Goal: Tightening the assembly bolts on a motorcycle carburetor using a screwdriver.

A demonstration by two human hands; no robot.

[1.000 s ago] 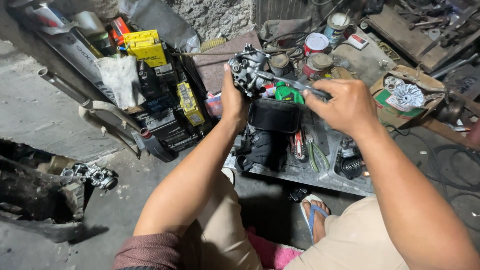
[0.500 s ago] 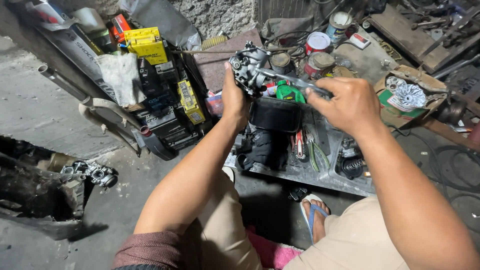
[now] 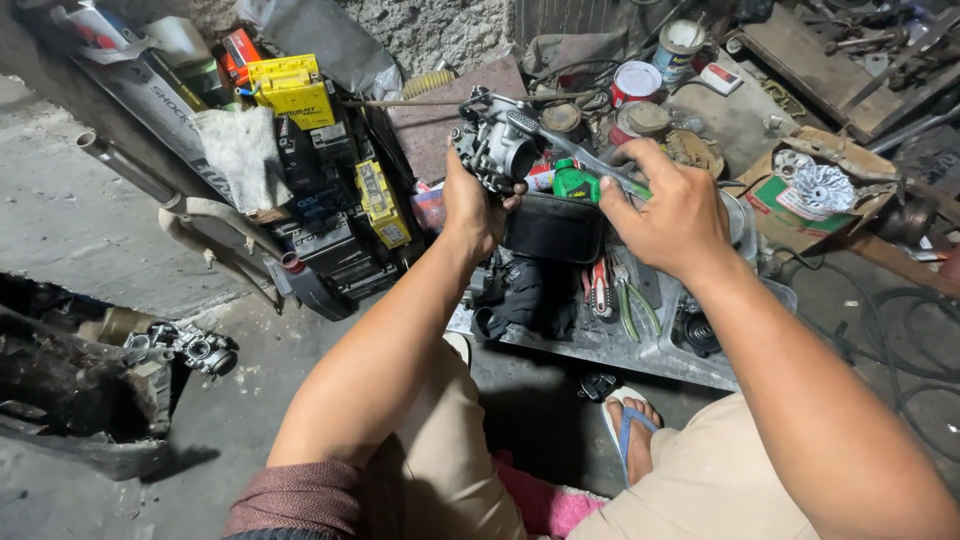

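Observation:
My left hand grips a grey metal carburetor and holds it up in front of me. My right hand holds the handle of a metal wrench, whose head rests on the top of the carburetor. Directly below the two hands sits a black tub with a small green bottle behind it. I am seated low, my knees and one sandalled foot showing at the bottom.
A metal tray holds pliers, screwdrivers and a black rag. Yellow boxes and black batteries are stacked at the left, cans at the back. An engine part lies on the concrete floor at the left. A cardboard box is at right.
Both hands have stayed nearly in place. The wrench has shifted slightly on the carburetor as my right hand works it.

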